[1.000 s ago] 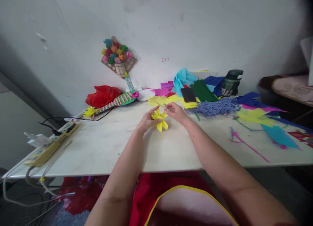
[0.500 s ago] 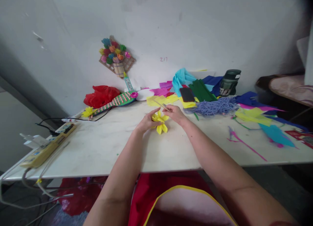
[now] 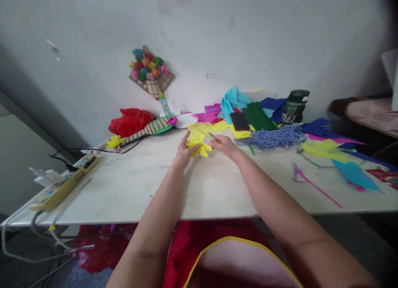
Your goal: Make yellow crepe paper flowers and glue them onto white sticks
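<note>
A yellow paper flower (image 3: 202, 149) with spread petals is held over the table by my left hand (image 3: 185, 149), thumb across its centre and fingers behind it. To its right, my right hand (image 3: 224, 145) is closed in a pinch. From its fingertips a thin pale stick (image 3: 204, 133) juts up to the left, blurred, with a small grey pointed tip (image 3: 212, 135) beside it; I cannot tell what tool that tip belongs to. The right fingertips are close to the flower's petals.
Behind the hands lie crepe paper sheets (image 3: 260, 117), a phone (image 3: 239, 121) and a tangle of purple strands (image 3: 273, 136). A dark flask (image 3: 295, 107) stands at the back right. On the left are a decorated paper instrument (image 3: 149, 128) and a power strip (image 3: 65, 184).
The flower has tilted and risen slightly, moving left in my left hand, whose fingers now point more upward. My right hand still pinches the stick.
</note>
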Available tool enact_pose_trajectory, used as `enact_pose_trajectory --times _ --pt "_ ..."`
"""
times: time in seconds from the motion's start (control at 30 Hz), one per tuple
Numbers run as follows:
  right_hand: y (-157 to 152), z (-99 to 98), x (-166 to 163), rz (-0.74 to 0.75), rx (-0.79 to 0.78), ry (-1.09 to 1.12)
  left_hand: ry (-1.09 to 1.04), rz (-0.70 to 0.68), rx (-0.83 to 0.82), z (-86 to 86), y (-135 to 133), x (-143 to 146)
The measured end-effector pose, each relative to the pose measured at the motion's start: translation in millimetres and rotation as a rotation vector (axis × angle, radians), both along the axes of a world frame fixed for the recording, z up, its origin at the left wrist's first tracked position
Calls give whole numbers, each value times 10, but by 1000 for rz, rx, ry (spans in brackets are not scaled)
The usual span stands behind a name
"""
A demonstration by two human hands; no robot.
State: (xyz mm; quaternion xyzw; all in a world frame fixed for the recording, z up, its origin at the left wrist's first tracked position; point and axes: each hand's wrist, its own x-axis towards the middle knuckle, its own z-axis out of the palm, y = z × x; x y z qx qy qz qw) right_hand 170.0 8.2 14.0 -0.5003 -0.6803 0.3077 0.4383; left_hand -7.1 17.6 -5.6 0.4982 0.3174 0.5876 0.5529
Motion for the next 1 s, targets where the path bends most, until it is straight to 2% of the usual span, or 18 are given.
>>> enact_pose_trajectory --times 0.2,0.43,0.87,1.0 --pt "137 -158 -69 -70 -22 -8 -36 83 14 -47 41 38" --pt "146 -121 -40 -174 50 55 27 28 -67 37 -38 30" --pt "88 -24 4 -84 68 244 146 79 -168 27 29 -59" --pt "51 12 35 -21 62 221 137 121 -118 40 48 -95"
